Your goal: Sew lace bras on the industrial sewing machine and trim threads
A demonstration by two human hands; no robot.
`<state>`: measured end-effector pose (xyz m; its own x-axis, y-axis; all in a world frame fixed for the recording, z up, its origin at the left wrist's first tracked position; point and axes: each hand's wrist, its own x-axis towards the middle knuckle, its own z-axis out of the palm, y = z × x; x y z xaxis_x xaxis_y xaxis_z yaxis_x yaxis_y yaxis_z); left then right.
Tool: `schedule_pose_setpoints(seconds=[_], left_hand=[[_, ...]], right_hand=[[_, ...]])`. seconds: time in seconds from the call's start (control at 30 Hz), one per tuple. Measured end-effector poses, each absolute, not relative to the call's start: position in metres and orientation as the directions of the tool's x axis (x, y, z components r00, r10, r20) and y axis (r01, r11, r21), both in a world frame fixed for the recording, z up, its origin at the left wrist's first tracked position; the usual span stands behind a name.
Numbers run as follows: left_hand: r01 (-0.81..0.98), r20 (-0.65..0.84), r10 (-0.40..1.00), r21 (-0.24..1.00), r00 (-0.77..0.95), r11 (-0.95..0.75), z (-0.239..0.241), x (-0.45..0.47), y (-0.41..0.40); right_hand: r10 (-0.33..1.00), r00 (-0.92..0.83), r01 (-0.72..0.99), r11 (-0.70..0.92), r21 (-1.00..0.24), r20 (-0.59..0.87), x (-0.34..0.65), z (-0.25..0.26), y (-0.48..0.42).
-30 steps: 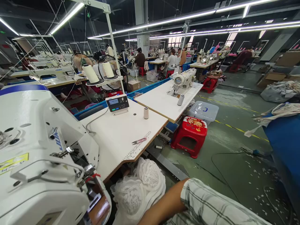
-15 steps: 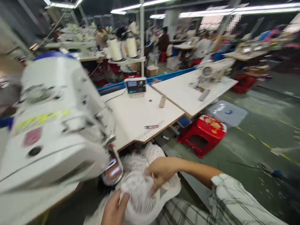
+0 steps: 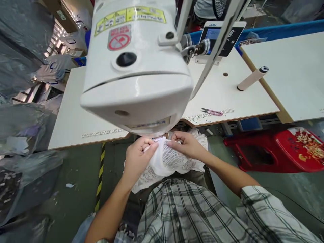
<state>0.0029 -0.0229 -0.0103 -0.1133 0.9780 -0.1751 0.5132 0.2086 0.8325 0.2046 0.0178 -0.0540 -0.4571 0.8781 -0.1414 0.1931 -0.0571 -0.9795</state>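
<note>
Lace cloth (image 3: 173, 158), pinched in my left grip (image 3: 138, 156) and right grip (image 3: 188, 145), sits by the sewing machine (image 3: 141, 81), what's sewn or left unclear.

- Sewing machine head (image 3: 138, 91): stands just beyond left hand (image 3: 138, 157) and right hand (image 3: 187, 145), barring forward passage.
- Tabletop (image 3: 72, 111): open lane left of the head.
- Thread cone (image 3: 251, 79), snips (image 3: 213, 112): obstacles at right, room between.
- Red stool (image 3: 275, 152): obstructs far right.
</note>
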Motion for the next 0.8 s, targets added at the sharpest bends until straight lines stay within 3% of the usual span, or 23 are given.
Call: schedule_pose_setpoints(seconds=[0.13,0.37,0.57,0.63,0.7,0.8], left_hand=[[0.484,-0.208,0.961,0.832,-0.182,0.272,-0.017,-0.002,-0.008],[0.497,-0.205,0.964,0.827,-0.168,0.262,-0.021,-0.003,-0.001],[0.546,-0.238,0.959,0.788,-0.157,0.285,-0.019,-0.005,-0.002],[0.573,-0.255,0.954,0.763,-0.157,0.298,-0.018,-0.006,-0.003],[0.588,-0.25,0.956,0.755,-0.152,0.291,-0.017,-0.007,-0.003],[0.573,-0.227,0.957,0.766,-0.18,0.29,-0.015,-0.008,-0.004]], right_hand=[[0.876,-0.439,0.162,-0.14,-0.977,-0.198,0.198,-0.052,0.034],[0.875,-0.447,0.211,-0.1,-0.972,-0.187,0.199,-0.053,0.044],[0.836,-0.509,0.097,-0.184,-0.978,-0.208,0.206,-0.089,0.033],[0.749,-0.634,0.046,-0.212,-0.976,-0.192,0.211,-0.103,0.026],[0.576,-0.796,0.048,-0.248,-0.968,-0.187,0.217,-0.114,0.017],[0.425,-0.857,0.143,-0.347,-0.927,-0.292,0.227,-0.126,0.005]])
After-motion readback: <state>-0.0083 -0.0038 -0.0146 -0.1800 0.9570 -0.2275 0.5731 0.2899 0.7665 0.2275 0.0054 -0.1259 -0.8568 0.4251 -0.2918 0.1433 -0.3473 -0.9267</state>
